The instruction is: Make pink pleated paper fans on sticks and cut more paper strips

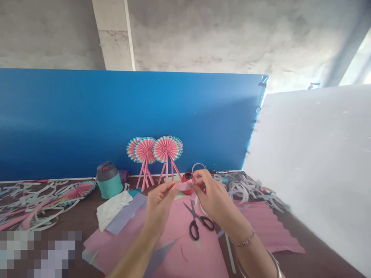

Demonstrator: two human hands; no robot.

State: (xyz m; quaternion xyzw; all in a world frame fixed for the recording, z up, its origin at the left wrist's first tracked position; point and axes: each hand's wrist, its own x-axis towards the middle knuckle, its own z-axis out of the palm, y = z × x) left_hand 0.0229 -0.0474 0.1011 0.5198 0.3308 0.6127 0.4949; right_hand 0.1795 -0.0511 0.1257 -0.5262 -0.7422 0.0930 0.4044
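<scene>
Nearest the camera, a silver bangle (274,263) and a beaded bracelet (245,242) circle the wearer's right forearm. The right hand (209,193) pinches one end of a short, translucent pinkish strip (184,186) between thumb and fingertips; the left hand (161,200) pinches the other end, its thumb and index finger closed and the remaining fingers curled. The strip is held level above the table (72,220), in front of a red, black-topped object (188,177) whose type cannot be told.

Below the hands, black-handled scissors (194,221) lie with blades parted on pink paper sheets (185,251). A crumpled white cloth or tissue (111,210) overlaps a lavender sheet (127,214) to the left, near a teal, grey-lidded jar (109,183). Four pink pleated paper fans (166,150) stand on paper legs before the blue panel (87,116); another pleated fan (79,191) lies among pale paper strips (37,204). Right of the hands are curled white strips (239,189) and a creased pink sheet (266,227).
</scene>
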